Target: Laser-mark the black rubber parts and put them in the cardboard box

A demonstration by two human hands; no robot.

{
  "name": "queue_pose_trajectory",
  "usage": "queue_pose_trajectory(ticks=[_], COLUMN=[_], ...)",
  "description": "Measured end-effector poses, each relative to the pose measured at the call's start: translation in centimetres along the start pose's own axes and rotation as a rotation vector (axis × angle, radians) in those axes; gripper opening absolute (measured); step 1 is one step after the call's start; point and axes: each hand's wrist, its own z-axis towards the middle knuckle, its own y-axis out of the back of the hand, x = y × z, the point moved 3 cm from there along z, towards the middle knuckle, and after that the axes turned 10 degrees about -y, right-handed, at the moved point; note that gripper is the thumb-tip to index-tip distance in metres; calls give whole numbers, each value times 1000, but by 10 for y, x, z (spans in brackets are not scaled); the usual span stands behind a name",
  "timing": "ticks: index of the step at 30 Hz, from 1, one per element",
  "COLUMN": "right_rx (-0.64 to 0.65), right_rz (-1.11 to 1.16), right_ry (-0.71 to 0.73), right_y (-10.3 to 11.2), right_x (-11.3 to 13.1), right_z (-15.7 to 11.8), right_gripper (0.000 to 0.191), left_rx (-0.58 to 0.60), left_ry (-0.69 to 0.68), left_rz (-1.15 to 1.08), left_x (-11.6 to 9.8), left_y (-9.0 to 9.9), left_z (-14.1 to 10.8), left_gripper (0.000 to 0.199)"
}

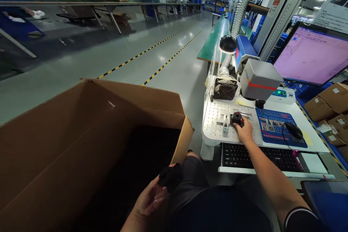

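Low in the middle of the view, my left hand (152,196) grips a dark black part (171,177) beside the near edge of a large cardboard box (152,98). The outline of that part is hard to make out. My right hand (244,129) has its fingers around a round black part (236,117) with a hole in its top, at the metal fixture (225,121) on the perforated plate (212,125). A grey machine head with a red stripe (260,79) hangs just behind the right hand.
Right of the plate lie a blue mat (280,130) and a mouse (294,130). A keyboard (239,157) sits on a lower tray. A fan (225,90) and a monitor (312,54) stand behind. Cardboard boxes (337,98) are at the far right.
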Motion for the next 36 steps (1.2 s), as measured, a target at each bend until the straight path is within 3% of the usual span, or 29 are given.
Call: queue_pose_trajectory(ticks=[6,9,12,16,19,24,31,36], right_rx=[-9,-41,2,106,103,98,140,86], right_rz=[122,180,264,242,157,90,70,52], right_ry=[-67,-19,-3,15,56,108,80,103], right_y=[32,60,82,89,86,80,79,85], right_x=[-4,-12,-28,-54,-70,-82,-89,-79], right_z=[-15,-51,-101,-159,-180,-184,-181,-160], right_gripper=[64,48,36,29,27,28,30,29], left_rx=[-173,-185,-187,-177,-95,-13,-86,-113], left_ry=[-20,-17,14,15,-36,-60,-24,-41], left_rz=[51,64,75,124,172,169,189,183], left_x=[-3,-3,-2,-1,-1,1,-1,-3], left_y=[-5,-6,-3,9,11,-4,-11,-12], left_z=[-2,-3,-1,5,9,6,1,2], left_gripper=[39,22,19,27,33,46,35,28])
